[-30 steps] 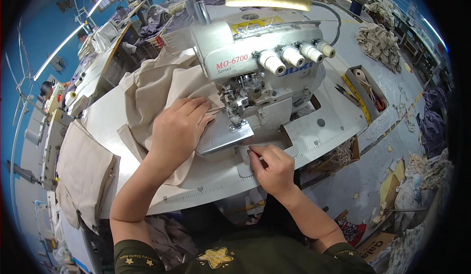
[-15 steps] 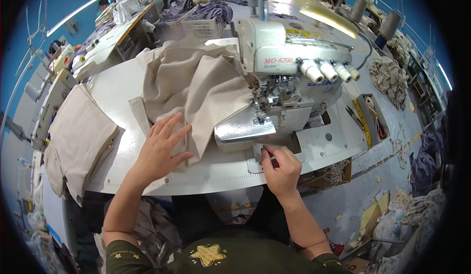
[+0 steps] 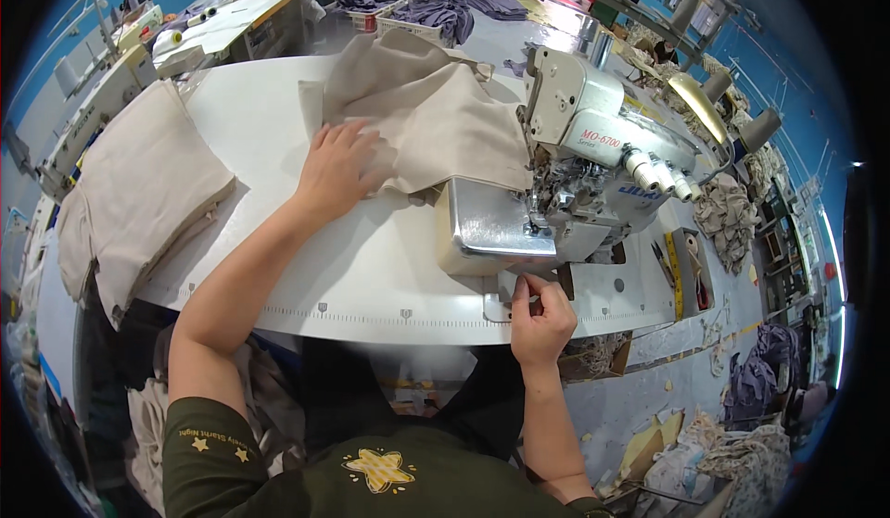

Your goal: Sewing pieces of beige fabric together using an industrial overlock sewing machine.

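Where it bunches, the beige cloth (image 3: pixel 459 129) folds softly.

Garment workshop, sewing machine (image 3: pixel 582 96), stacked fabric (image 3: pixel 148 184), thread cones (image 3: pixel 760 129)

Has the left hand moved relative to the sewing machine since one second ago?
Yes. Judged against the fixed sewing machine, the left hand has shifted leftward, farther from the machine's silver plate.
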